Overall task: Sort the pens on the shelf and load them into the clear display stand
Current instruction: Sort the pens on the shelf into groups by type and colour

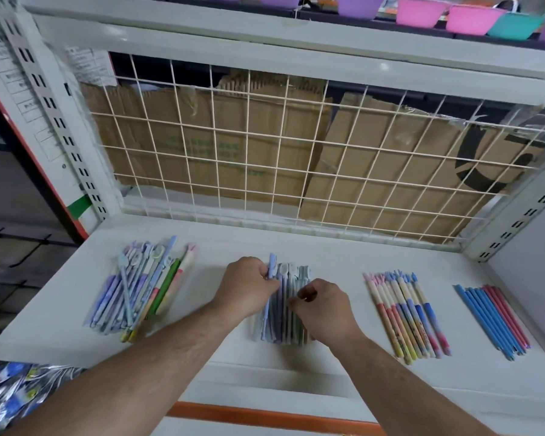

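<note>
Left hand [249, 286] pinches a blue pen [271, 266] at the nine o'clock edge of the middle row [291, 322], right hand [323, 306] close beside, fingers curled on it, grip unclear; I'd slide it flush, caps level.

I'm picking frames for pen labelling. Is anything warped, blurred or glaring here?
Head view: the wide-angle lens bows the wire grid; soft even light, no hard glare on the shelf; the centre pens under the left hand and right hand look smeared; the blue and red pens at far right are sharper.
</note>
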### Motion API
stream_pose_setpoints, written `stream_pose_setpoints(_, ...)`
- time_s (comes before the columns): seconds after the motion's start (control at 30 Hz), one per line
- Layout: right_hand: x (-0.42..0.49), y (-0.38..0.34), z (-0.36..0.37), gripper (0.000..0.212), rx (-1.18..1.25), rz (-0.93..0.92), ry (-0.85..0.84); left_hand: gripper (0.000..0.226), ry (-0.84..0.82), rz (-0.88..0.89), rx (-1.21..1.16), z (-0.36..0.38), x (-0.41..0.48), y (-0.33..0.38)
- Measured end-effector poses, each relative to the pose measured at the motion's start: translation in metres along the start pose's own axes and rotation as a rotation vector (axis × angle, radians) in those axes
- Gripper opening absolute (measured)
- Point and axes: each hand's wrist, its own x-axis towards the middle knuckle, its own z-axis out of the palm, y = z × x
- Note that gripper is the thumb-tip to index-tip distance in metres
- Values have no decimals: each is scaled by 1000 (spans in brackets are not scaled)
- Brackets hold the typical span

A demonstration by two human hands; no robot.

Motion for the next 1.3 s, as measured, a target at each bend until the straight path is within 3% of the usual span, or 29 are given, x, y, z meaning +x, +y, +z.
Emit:
stream_pose_setpoints(0.23, 2, -1, -2, 3, 19, -38, 80, 23, 21, 98, 62, 8, 6, 1)
stream_pose_setpoints(0.57, 1, -8, 2, 8, 8, -143, 107, 35, 22, 100, 141, 5, -5, -8)
stream_pose_setpoints(0.77, -3, -17, 9, 14, -416, -344, 107, 28, 100, 113, 262, -7, -17, -19)
stream_pose_setpoints(0.93, -4, -30, 24, 20, -515, -443, 63, 33, 197, 149, 457, -31, -27, -38)
stream_pose_setpoints(1.3, -9, -56, 61, 31, -471, -492, 20, 33, 214, -31, 779, -86, -28, -89)
